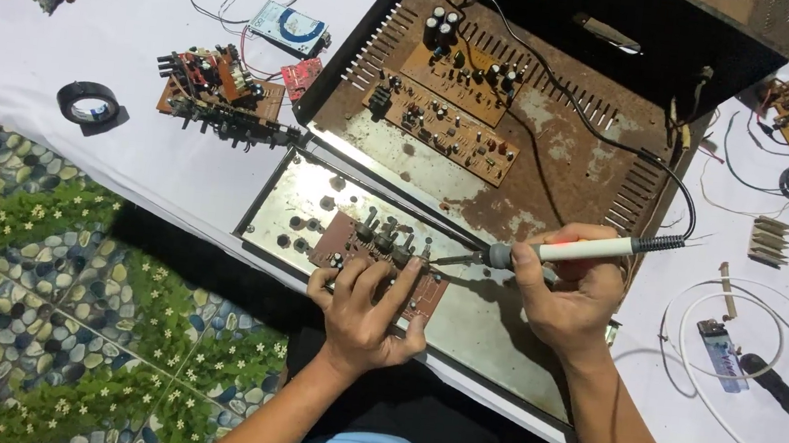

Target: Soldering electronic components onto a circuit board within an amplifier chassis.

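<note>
The left hand point(361, 311) gripped the brown circuit board point(381, 259) under its fingers. The right hand point(568, 289) clenched the soldering iron point(572, 252), tip just beyond the left fingers. Soldering appeared underway; the next move likely required steady tip contact.

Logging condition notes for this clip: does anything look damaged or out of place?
Yes. The open metal chassis is heavily rusted across its floor, with paint flaking. Loose wires trail from removed circuit boards on the white tablecloth.
</note>
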